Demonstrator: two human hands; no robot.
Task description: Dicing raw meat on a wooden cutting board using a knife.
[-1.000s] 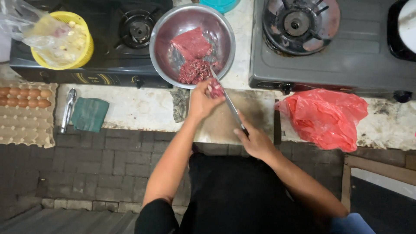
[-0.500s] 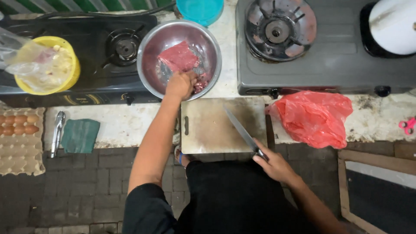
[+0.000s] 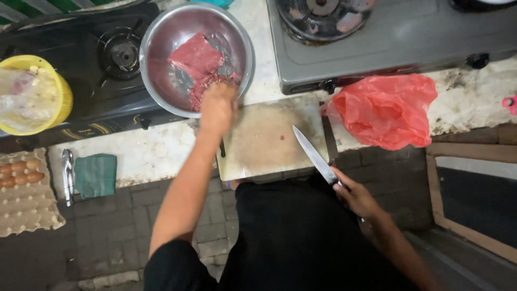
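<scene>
Over the steel bowl (image 3: 196, 56) my left hand (image 3: 218, 105) has come up off the board (image 3: 272, 141) and now sits at the near rim, fingers curled down into the red meat (image 3: 196, 62); from this angle I cannot tell whether they have closed on a piece or are only touching it. A second ago that hand was at the board's far edge with some meat beside the blade, and half a second ago it was already reaching into the bowl, so the move has gone from board to bowl. That leaves the board bare but for a small red speck, which reads to me as one round of cutting finished, with the cut meat now in the bowl next to the large uncut slab. My right hand (image 3: 355, 196) is closed around the handle of the knife (image 3: 315, 156), drawn back toward my body at the board's near right corner, the blade lying at a slant over the board with its tip pointing up and left, well apart from my left hand. Beside the board on the worktop lies a crumpled red bag (image 3: 385, 110), and to the left a green cloth (image 3: 95, 175) and an egg tray (image 3: 24, 199).
</scene>
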